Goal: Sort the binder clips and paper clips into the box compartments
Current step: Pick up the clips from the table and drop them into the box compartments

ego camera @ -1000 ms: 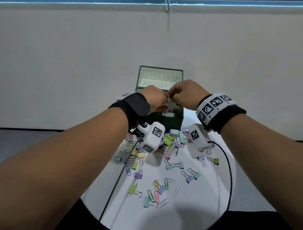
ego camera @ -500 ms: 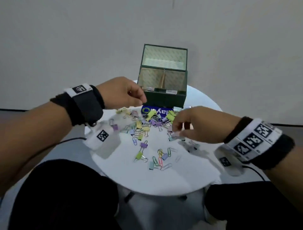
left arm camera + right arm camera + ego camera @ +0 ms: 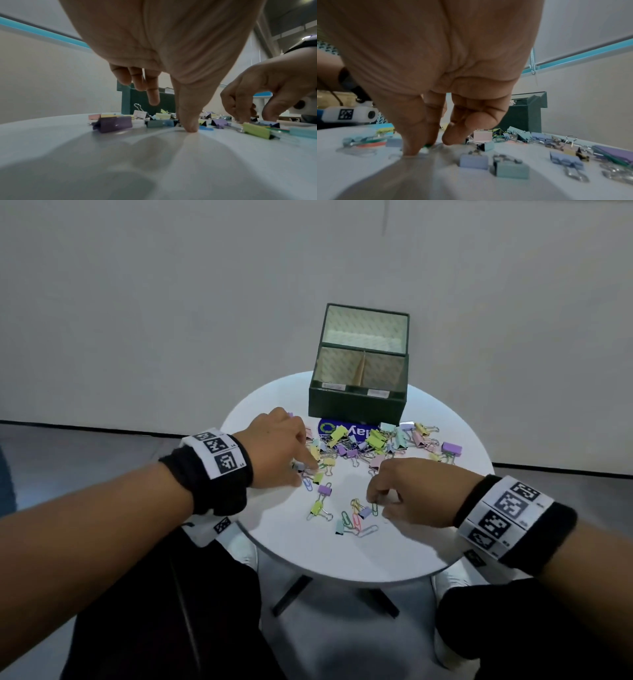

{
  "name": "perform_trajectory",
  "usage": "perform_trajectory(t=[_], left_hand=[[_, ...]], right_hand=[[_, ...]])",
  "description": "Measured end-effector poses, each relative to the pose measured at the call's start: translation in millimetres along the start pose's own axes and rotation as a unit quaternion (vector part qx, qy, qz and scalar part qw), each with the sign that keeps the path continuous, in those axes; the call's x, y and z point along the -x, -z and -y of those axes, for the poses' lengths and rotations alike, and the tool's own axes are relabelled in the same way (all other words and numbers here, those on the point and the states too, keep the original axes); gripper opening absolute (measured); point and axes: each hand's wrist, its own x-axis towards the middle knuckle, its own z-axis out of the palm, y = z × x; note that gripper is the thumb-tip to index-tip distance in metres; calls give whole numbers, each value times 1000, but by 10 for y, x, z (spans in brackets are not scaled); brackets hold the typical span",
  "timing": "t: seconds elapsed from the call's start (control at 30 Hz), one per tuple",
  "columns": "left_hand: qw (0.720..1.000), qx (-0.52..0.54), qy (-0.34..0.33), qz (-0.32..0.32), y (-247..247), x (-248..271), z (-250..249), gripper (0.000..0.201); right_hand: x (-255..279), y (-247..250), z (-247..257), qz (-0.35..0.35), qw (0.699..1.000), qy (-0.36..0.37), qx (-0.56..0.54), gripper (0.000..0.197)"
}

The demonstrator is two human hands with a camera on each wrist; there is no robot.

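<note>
The dark green box [image 3: 358, 405] stands at the back of the round white table [image 3: 342, 553], its two front compartments and one rear compartment open. Pastel binder clips [image 3: 373, 440] lie heaped before it, and several paper clips [image 3: 356, 518] lie nearer me. My left hand [image 3: 306, 474] is at the heap's left edge. Its thumb [image 3: 190, 127] presses the tabletop beside a grey-blue binder clip [image 3: 159, 123], the index finger is raised, and it holds nothing. My right hand [image 3: 375, 503] reaches down with thumb and index finger pinching a green paper clip [image 3: 427, 145] that lies on the table.
A blue label [image 3: 342, 431] lies under the clips in front of the box. The table edge [image 3: 342, 583] runs close to my knees. A wall rises directly behind the box. More binder clips [image 3: 510, 169] lie to the right of my right hand.
Both hands came away from the box and dropped to the table. The left hand now touches down at the heap's left edge and the right hand has reached the loose paper clips nearer me.
</note>
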Motion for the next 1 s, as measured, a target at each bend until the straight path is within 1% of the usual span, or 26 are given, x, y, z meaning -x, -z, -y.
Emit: perform_trajectory(t=[0.07, 0.17, 0.3, 0.37, 0.43, 0.5, 0.57, 0.6, 0.7, 0.8, 0.87, 0.93, 0.97, 1.0], left_hand=[[1000, 13, -5, -21, -8, 21, 21, 27], [999, 25, -11, -42, -43, 34, 30, 17], [998, 20, -23, -62, -76, 35, 16, 11], [998, 13, -17, -60, -85, 38, 28, 11], [998, 16, -2, -56, -89, 24, 37, 13], [998, 30, 21, -43, -70, -10, 19, 22], [999, 20, 40, -20, -56, -73, -22, 28], [999, 4, 43, -15, -48, -110, -51, 28], [998, -48, 40, -10, -36, -202, -127, 22], [996, -79, 34, 18, 20, -240, -170, 21], [998, -38, 50, 17, 95, -226, -153, 17], [993, 74, 96, -5, 171, -185, -61, 12], [981, 148, 125, -14, 193, -164, 9, 11], [960, 237, 149, -17, 214, -141, 77, 13]], right_hand=[[1, -14, 54, -3, 1000, 5, -5, 9], [-8, -66, 127, 3, 1000, 0, -6, 11], [-44, -104, 165, -7, 1000, -16, 14, 15], [-35, -81, 158, -9, 1000, -12, 6, 14], [-5, -52, 153, 9, 1000, -11, -13, 7], [15, -32, 168, 32, 999, -7, -21, 11], [2, -35, 183, 31, 999, 3, -16, 6], [-9, -40, 185, 28, 1000, 9, -7, 5], [-27, -75, 191, 41, 999, 10, 20, 9], [-16, -85, 180, 41, 999, 10, 27, 14], [7, -14, 126, 25, 1000, 12, 0, 15], [40, 89, 11, -13, 997, 5, -72, 18], [60, 139, -54, -42, 992, 0, -122, 19], [78, 178, -112, -68, 981, -10, -181, 20]])
